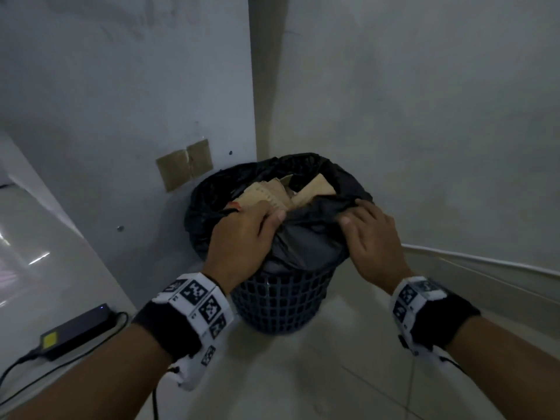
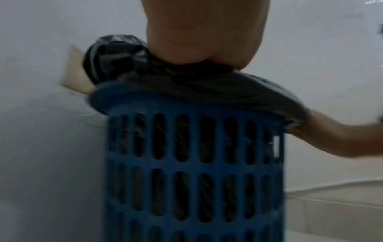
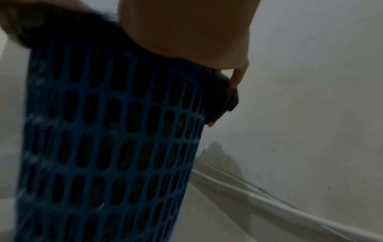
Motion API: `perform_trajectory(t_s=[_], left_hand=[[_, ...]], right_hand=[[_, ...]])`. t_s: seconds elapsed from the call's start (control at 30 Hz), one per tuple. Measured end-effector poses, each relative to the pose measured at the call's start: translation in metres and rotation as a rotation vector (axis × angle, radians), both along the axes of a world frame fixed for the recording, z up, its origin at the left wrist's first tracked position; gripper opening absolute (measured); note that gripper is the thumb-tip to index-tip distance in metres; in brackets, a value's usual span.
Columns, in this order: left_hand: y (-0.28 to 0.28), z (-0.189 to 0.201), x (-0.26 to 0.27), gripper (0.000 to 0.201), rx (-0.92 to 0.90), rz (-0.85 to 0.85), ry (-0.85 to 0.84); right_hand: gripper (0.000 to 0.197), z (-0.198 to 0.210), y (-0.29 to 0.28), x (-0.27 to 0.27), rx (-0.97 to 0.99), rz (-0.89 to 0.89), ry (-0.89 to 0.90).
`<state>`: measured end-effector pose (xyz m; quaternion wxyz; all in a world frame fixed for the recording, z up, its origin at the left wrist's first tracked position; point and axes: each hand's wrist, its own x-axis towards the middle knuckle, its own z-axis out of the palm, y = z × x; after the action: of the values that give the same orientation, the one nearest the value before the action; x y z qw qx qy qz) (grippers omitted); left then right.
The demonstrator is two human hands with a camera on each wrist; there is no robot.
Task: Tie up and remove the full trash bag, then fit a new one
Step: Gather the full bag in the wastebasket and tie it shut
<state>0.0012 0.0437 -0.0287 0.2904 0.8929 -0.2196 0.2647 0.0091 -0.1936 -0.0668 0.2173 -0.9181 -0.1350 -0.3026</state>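
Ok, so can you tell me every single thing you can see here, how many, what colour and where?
Blue plastic lattice bin: one, blue, on the floor in the wall corner.
Black plastic trash bag: one, black, lining the bin, top open.
Tan paper scraps: several, tan, inside the bag.
Brown tape patch: one, brown, on the wall left of the bin.
Black power adapter with yellow label: one, black, lower left, cable attached.
Left hand: one, gripping the bag's near edge.
Right hand: one, gripping the bag's right edge.
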Motion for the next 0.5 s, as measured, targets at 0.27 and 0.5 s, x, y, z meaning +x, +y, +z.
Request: perform_trajectory(t_s=[0.27, 0.5], left_hand=[[0.011, 0.005, 0.013, 0.013, -0.086, 0.231, -0.065], [-0.048, 0.007, -0.010, 0.030, -0.040, -0.088, 0.117]], right_hand=[[0.042, -0.006, 0.031, -0.019, -0.160, -0.162, -0.130], [0.028, 0.012, 0.007, -0.019, 0.169, -0.101, -0.136]])
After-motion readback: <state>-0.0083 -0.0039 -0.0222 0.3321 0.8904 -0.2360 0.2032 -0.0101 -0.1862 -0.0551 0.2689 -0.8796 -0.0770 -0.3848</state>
